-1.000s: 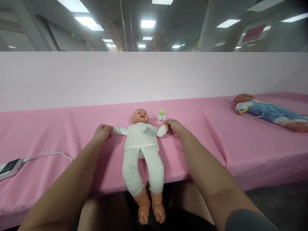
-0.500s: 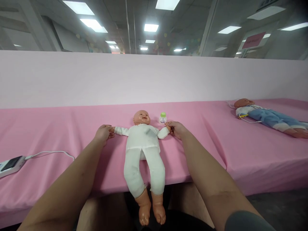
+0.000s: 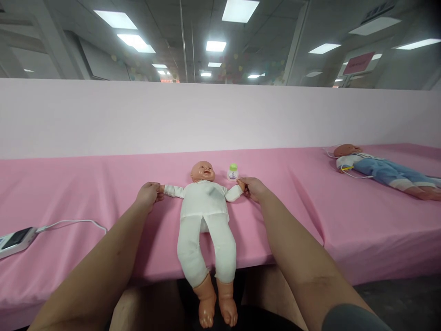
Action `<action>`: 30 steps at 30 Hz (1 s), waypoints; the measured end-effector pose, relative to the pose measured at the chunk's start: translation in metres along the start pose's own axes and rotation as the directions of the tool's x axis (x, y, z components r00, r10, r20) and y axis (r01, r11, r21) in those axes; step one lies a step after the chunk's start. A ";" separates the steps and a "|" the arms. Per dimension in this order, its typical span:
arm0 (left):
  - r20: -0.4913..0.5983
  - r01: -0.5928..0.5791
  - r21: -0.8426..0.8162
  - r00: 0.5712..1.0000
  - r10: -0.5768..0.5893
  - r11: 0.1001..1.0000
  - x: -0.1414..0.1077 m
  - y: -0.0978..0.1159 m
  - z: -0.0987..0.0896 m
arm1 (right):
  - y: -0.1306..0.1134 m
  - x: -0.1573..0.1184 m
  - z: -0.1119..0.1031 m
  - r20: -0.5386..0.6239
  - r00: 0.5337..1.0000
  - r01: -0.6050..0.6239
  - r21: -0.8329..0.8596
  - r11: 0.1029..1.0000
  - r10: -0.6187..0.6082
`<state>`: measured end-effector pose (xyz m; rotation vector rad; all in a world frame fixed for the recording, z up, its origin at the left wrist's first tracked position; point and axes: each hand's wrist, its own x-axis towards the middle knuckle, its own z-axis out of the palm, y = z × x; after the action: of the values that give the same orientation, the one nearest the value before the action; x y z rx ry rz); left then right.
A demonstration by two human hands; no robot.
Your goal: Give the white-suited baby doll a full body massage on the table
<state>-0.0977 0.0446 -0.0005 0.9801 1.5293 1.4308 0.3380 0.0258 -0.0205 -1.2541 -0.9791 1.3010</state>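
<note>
A baby doll (image 3: 205, 202) with a white cloth body lies on its back on the pink sheet (image 3: 103, 184), its bare feet hanging past the near edge. My left hand (image 3: 148, 194) is closed around the doll's hand on the left side. On the other side, my right hand (image 3: 253, 188) pinches the doll's other hand between thumb and fingers. Both doll arms are stretched outward. Just beyond my right hand stands a small white bottle (image 3: 233, 173) with a green cap, close to the doll's head.
At the far right lies a second doll (image 3: 382, 170) in blue trousers, with thin tubes on it. A white device (image 3: 17, 241) with a screen and a cable rests at the left. Behind the bed runs a white wall (image 3: 220, 117) with glass above.
The whole view has shifted slightly, so things sit a little lower in the picture. Both hands keep their hold on the doll's hands, and the doll's pose looks the same.
</note>
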 end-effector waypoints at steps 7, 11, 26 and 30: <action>0.035 0.069 -0.058 0.997 -0.067 0.996 0.001 0.004 -0.006 | -0.007 -0.007 0.000 0.013 0.999 -0.040 0.056 0.998 0.039; 0.061 0.059 -0.059 0.997 -0.056 0.996 0.001 0.003 -0.008 | -0.007 -0.012 -0.001 0.086 0.996 -0.002 0.087 0.996 -0.006; 0.003 0.057 -0.075 0.998 -0.057 0.996 0.002 0.003 -0.006 | -0.002 -0.003 -0.002 -0.028 0.999 -0.026 0.073 0.997 0.028; 0.016 0.065 -0.063 0.998 -0.065 0.996 0.005 0.002 -0.006 | -0.006 -0.009 -0.001 0.014 1.000 -0.030 0.114 0.993 0.028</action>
<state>-0.1047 0.0469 0.0019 0.8925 1.4834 1.4156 0.3393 0.0179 -0.0131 -1.1773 -0.8852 1.3696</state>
